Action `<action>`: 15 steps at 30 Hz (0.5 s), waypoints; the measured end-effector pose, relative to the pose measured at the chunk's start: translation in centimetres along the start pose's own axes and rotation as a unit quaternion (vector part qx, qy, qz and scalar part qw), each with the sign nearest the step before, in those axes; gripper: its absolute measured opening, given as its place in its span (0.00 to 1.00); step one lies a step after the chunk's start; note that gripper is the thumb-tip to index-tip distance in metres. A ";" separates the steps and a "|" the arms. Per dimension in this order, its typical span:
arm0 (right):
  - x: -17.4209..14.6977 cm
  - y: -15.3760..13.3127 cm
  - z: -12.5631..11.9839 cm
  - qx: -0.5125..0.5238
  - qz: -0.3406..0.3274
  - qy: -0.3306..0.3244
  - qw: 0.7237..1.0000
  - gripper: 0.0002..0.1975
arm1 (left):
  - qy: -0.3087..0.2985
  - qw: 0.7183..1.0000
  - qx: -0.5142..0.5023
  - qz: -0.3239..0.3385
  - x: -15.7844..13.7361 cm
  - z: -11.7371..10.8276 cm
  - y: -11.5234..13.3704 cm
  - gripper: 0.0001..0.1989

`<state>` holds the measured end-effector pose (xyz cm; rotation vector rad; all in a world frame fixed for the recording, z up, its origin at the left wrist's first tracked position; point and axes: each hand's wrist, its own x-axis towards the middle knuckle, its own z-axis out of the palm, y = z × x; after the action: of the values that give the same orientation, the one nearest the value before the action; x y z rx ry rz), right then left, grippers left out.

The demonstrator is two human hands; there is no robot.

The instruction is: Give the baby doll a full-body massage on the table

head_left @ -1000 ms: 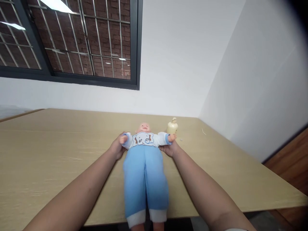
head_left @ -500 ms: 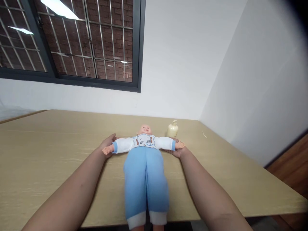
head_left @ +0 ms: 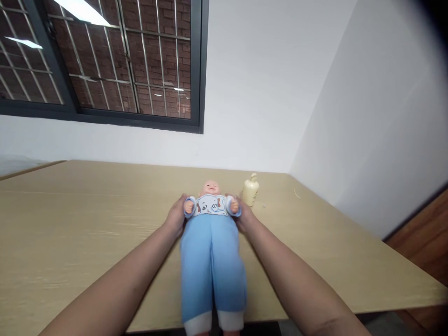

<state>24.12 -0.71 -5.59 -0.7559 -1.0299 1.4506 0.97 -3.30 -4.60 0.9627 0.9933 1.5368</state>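
Note:
A baby doll (head_left: 212,261) in blue trousers and a white top with an elephant face lies on its back on the table, head away from me, feet over the front edge. My left hand (head_left: 178,214) is closed around the doll's arm (head_left: 189,206) on the left. On the other side, my right hand (head_left: 244,213) grips the doll's other arm (head_left: 234,205). Both doll arms are raised, with their small hands pointing toward me. The doll's own limbs hide most of my fingers.
A cream pump bottle (head_left: 250,190) stands behind my right hand. Farther right, a thin pale strip (head_left: 297,193) lies on the wooden table (head_left: 87,210). White walls (head_left: 259,93) rise behind and to the right, with a barred window (head_left: 140,60) at the upper left.
Both my hands have moved inward with the doll's arms. Those arms were stretched out sideways; now they are lifted in front of its chest. The bottle shows more fully.

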 end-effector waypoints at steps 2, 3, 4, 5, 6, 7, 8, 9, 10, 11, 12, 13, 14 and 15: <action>0.0 0.7 0.9 -0.052 -0.028 0.005 0.998 0.21 | -0.014 0.996 0.074 0.058 -0.4 0.8 0.0 0.22; 0.0 0.9 1.1 -0.081 -0.041 0.009 0.996 0.21 | -0.022 0.989 0.116 0.085 -0.5 1.1 0.1 0.21; 0.0 1.0 1.2 -0.109 -0.048 0.012 0.993 0.22 | -0.032 0.982 0.156 0.105 -0.5 1.2 0.2 0.20; 0.1 1.0 1.2 -0.131 -0.050 0.012 0.990 0.22 | -0.043 0.975 0.189 0.113 -0.5 1.3 0.3 0.20; 0.1 1.0 1.1 -0.149 -0.052 0.010 0.987 0.23 | -0.051 0.969 0.214 0.114 -0.5 1.3 0.4 0.20; 0.2 0.9 1.0 -0.165 -0.053 0.007 0.985 0.24 | -0.056 0.965 0.232 0.111 -0.5 1.3 0.5 0.20; 0.3 0.9 1.0 -0.181 -0.055 0.009 0.982 0.24 | -0.058 0.962 0.244 0.106 -0.5 1.4 0.7 0.19; 0.3 0.9 0.9 -0.195 -0.056 0.014 0.979 0.24 | -0.056 0.961 0.251 0.102 -0.5 1.4 0.8 0.18; 0.4 0.9 0.9 -0.205 -0.056 0.019 0.977 0.25 | -0.051 0.961 0.255 0.097 -0.5 1.4 0.9 0.18; 0.4 0.9 0.9 -0.209 -0.053 0.021 0.976 0.25 | -0.046 0.961 0.258 0.094 -0.6 1.5 0.9 0.18; 0.5 0.9 0.9 -0.203 -0.049 0.021 0.978 0.24 | -0.044 0.960 0.259 0.092 -0.6 1.5 1.0 0.18; 0.5 0.9 0.9 -0.189 -0.043 0.017 0.981 0.24 | -0.042 0.961 0.258 0.090 -0.6 1.5 1.0 0.18; 0.5 0.9 0.8 -0.166 -0.036 0.011 0.985 0.23 | -0.041 0.962 0.253 0.089 -0.6 1.5 0.9 0.18; 0.4 0.9 0.6 -0.137 -0.028 0.001 0.990 0.23 | -0.040 0.966 0.240 0.089 -0.5 1.4 0.8 0.18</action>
<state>23.19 -0.34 -6.10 -0.9159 -1.2538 1.2740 2.12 -3.73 -3.39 1.4738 1.2805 1.4121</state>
